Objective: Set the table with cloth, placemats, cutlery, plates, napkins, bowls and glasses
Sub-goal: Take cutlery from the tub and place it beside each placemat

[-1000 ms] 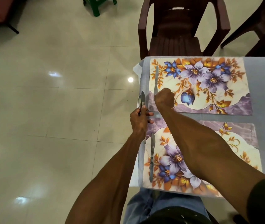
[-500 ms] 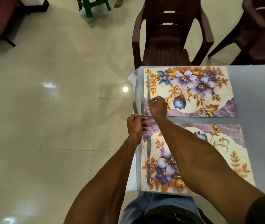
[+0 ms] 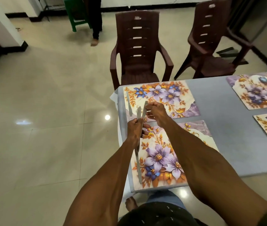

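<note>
Lifting off the far floral placemat (image 3: 160, 99), the right hand (image 3: 156, 111) now pinches the top of one steel table knife (image 3: 144, 110), where a second ago it was pressed flat against that mat. A knife (image 3: 129, 104) lies along the mat's nine-o'clock edge, so that place looks served, and the hands appear to be sorting out the next piece.

At the far left, a white pillar (image 3: 1, 25) stands over the glossy cream floor tiles (image 3: 48, 111), which carry nothing. At about eleven o'clock a green plastic stool (image 3: 75, 15) stands beside someone's dark trouser leg and bare foot (image 3: 95, 41).

The left hand (image 3: 135, 131) is closed around a small bundle of steel knives (image 3: 138, 114), blades pointing to twelve o'clock, held over the bench's nine-o'clock edge. Below it, another knife (image 3: 138, 167) lies along the near floral placemat (image 3: 167, 162).

At twelve o'clock a brown plastic armchair (image 3: 137, 51) is pushed close to the grey cloth (image 3: 227, 128), with a second brown chair (image 3: 211, 46) at one o'clock. At three o'clock two more floral placemats (image 3: 259, 92) show no cutlery, so they probably come next. The person's own crossed forearms are the only crowding; the way along the bench looks open.
</note>
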